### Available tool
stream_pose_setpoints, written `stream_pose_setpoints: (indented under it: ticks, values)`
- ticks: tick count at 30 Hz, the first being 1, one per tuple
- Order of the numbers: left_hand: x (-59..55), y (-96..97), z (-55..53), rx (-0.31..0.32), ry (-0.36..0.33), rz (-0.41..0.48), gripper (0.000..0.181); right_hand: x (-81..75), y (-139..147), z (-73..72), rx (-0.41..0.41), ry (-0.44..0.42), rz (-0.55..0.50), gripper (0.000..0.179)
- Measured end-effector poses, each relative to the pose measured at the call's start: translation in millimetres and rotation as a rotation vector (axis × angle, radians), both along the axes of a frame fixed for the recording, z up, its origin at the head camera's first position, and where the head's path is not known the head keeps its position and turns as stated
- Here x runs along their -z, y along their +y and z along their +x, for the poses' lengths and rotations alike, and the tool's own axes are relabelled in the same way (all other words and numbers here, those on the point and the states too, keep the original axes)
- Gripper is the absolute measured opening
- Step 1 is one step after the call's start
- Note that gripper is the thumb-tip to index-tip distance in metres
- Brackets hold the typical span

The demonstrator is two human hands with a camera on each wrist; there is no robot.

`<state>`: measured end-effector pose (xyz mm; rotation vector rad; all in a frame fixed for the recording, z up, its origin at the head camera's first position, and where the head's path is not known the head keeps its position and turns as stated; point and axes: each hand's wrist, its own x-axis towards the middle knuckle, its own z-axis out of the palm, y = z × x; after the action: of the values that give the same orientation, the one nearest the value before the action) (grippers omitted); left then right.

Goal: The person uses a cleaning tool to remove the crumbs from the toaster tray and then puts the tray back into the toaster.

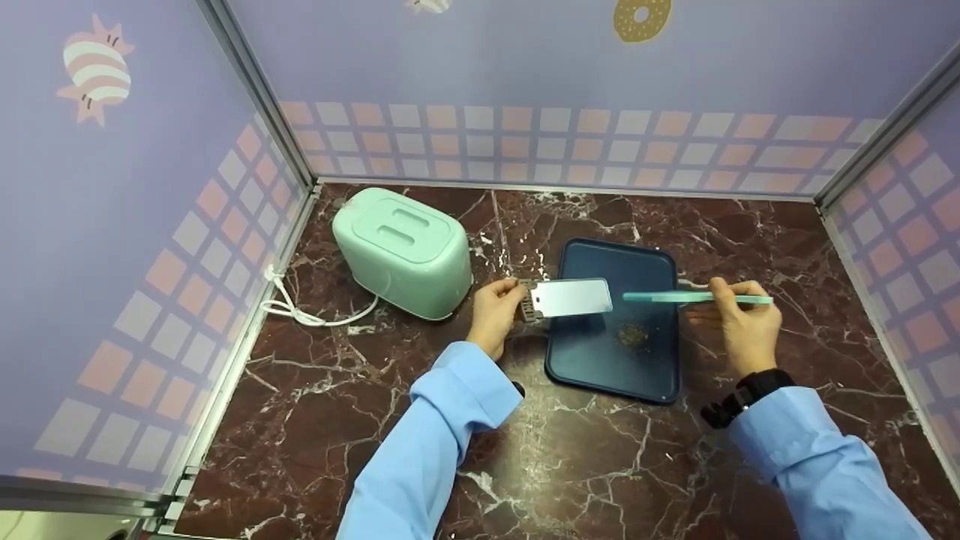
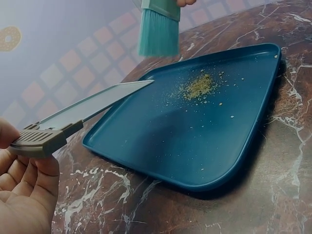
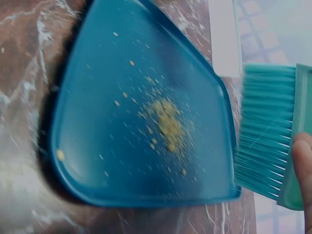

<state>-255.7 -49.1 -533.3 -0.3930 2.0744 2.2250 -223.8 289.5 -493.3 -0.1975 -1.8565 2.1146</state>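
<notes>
My left hand (image 1: 493, 315) pinches the brown ridged end of a flat metal crumb tray (image 1: 576, 297), thumb above and fingers below in the left wrist view. The metal plate reaches over the left edge of a dark blue tray (image 1: 592, 367). On that tray lies a small heap of yellowish crumbs (image 1: 634, 336), with loose bits scattered round it. A mint-green brush (image 1: 660, 297) is gripped by my right hand (image 1: 752, 330). Its teal bristles (image 3: 267, 124) hang above the blue tray, apart from the crumbs and the metal plate.
A mint-green toaster (image 1: 405, 255) with a lidded top stands at the left. Its white cord (image 1: 330, 322) runs to the left wall. Patterned panels (image 1: 555, 142) enclose the dark red marbled tabletop (image 1: 570, 465) at the back and sides.
</notes>
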Motion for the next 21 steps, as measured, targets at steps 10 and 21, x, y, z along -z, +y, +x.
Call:
stream_pose_setpoints:
  ticks: [10,21]
  values:
    - [1.5,-1.2,1.1,-0.01,0.015,0.03,0.038,4.5,34,-6.1,0.183,-0.039,-0.163,0.036]
    - [-0.5,-0.6,2.3,-0.02,0.019,0.005,0.033,19.4,63,-4.9,0.128,-0.172,-0.31,0.05]
